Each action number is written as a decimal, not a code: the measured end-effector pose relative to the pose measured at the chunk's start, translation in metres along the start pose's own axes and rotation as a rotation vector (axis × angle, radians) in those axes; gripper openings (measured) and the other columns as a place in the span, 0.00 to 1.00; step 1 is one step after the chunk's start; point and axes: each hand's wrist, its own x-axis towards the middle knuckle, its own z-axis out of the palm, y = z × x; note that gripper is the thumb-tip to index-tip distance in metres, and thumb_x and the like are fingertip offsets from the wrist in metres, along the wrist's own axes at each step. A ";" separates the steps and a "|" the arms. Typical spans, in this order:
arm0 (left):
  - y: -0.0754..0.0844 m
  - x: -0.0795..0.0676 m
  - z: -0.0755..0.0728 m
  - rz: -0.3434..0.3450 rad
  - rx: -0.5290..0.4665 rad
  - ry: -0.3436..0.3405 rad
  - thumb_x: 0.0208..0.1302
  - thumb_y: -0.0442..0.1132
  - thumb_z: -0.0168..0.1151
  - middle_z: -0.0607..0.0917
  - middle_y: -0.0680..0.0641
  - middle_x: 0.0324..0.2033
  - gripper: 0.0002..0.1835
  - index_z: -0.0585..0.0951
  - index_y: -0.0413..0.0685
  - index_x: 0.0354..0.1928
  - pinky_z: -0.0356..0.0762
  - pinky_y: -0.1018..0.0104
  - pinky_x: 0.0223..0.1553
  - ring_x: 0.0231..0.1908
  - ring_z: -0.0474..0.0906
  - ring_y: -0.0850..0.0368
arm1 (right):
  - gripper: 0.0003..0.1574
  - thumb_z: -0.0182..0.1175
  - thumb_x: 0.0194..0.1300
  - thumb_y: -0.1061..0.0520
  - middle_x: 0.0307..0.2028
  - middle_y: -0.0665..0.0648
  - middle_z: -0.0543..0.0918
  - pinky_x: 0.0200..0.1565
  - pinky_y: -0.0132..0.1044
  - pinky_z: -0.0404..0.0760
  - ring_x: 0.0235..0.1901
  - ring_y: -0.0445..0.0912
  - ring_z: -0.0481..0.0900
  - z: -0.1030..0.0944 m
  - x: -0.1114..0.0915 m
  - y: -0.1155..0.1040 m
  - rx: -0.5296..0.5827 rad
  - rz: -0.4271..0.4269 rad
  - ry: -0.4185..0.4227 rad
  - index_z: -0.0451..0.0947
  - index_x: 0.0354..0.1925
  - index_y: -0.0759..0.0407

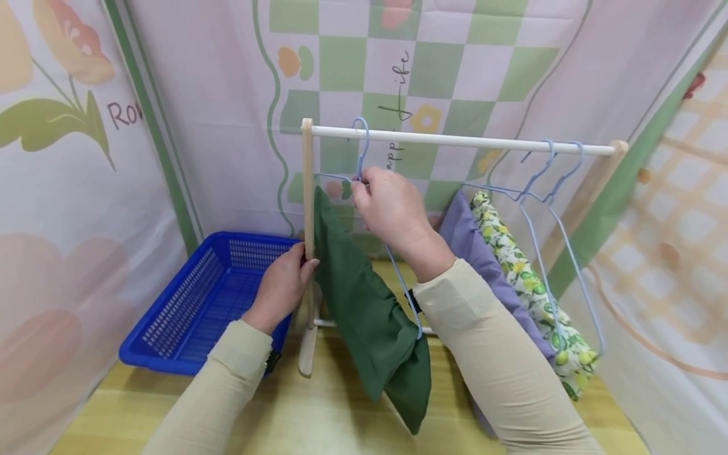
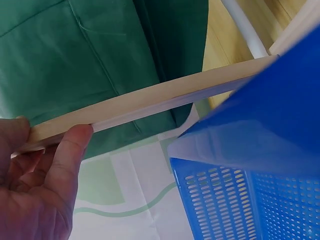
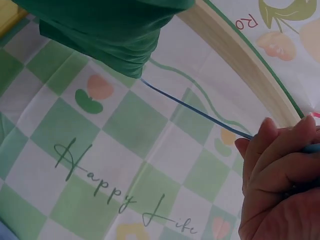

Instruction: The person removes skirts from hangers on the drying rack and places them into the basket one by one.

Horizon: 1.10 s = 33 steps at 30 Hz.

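Nearest to us is the wooden bench [image 1: 296,417], and over it the dark green cloth [image 1: 364,309] hangs aslant from a blue hanger [image 1: 364,151]. At nine o'clock of this cloth stands the blue basket [image 1: 165,361]. Between them, the left hand [image 1: 282,287] has its grip clamped on the wooden post [image 1: 309,189]. At one o'clock of the cloth, the right hand [image 1: 395,205] has its grip closed on the hanger just under the hook, which appears to sit over the white rail [image 1: 455,140]. At two o'clock are the lilac cloth [image 1: 474,240] and, beyond it, the lemon-print cloth [image 1: 526,281].

We judge that a quick twist of the hanger could make the green cloth slide down. If the left hand loosens while the right one pulls, the rack may shift. Also, the cloth lies very near the post, so pushing toward nine o'clock could crumple it.
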 end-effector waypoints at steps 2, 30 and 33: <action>0.000 0.000 0.000 -0.003 0.001 -0.001 0.73 0.46 0.52 0.81 0.45 0.36 0.15 0.73 0.43 0.51 0.77 0.57 0.32 0.32 0.79 0.52 | 0.17 0.46 0.75 0.48 0.22 0.52 0.78 0.28 0.39 0.71 0.21 0.46 0.76 -0.001 0.000 0.001 -0.036 -0.015 0.022 0.78 0.37 0.55; -0.001 -0.001 0.000 0.003 -0.030 -0.010 0.73 0.45 0.53 0.80 0.46 0.33 0.11 0.73 0.45 0.47 0.76 0.59 0.28 0.29 0.77 0.53 | 0.21 0.44 0.75 0.48 0.20 0.54 0.74 0.25 0.39 0.69 0.20 0.48 0.71 0.000 -0.005 0.007 -0.059 -0.033 0.060 0.76 0.29 0.55; 0.000 0.000 -0.001 0.004 -0.026 -0.006 0.73 0.45 0.53 0.79 0.46 0.32 0.11 0.73 0.44 0.46 0.75 0.59 0.28 0.28 0.76 0.53 | 0.21 0.45 0.75 0.48 0.20 0.54 0.74 0.24 0.39 0.69 0.20 0.48 0.71 0.001 -0.005 0.007 -0.052 -0.035 0.058 0.76 0.30 0.55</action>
